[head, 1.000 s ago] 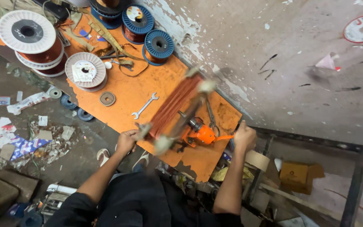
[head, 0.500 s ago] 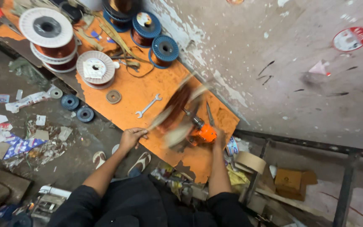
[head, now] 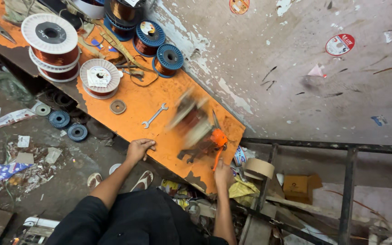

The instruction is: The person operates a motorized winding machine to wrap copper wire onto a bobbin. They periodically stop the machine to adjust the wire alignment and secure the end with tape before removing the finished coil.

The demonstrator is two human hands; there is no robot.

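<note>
Right hand (head: pixel 223 173) grips the orange crank (head: pixel 217 156) of a small winder (head: pixel 203 136) bolted near the counter (head: pixel 159 97) edge; fingers clenched round the handle. Left hand (head: pixel 139 149) lies on the counter edge at 9 o'clock of the winder, fingers curled over the rim, holding nothing.

The copper coil (head: pixel 189 119) on the winder sits at 11 o'clock of the crank and shows as a blur, so it is judged to be spinning. Its exact shape cannot be told.

A spanner (head: pixel 154 115) lies flat at 9 o'clock of the coil, near but apart. A round disc (head: pixel 118 106) lies further out at 9 o'clock. Wire spools (head: pixel 51 43) stand well apart at 10 o'clock; blue spools (head: pixel 168 59) stand against the wall (head: pixel 296 81) at 12 o'clock.

Risks, as judged:
- Spinning coil is unguarded, and the left hand is near. A slip along the rim could bring the fingers into it.
- Winder sits close to the counter's corner. Hard cranking could work it loose.
- Spanner lies within the coil's reach if nudged. Contact could fling it.
- Floor (head: pixel 32 149) is littered with scraps and small reels (head: pixel 60 119), so footing is poor.
</note>
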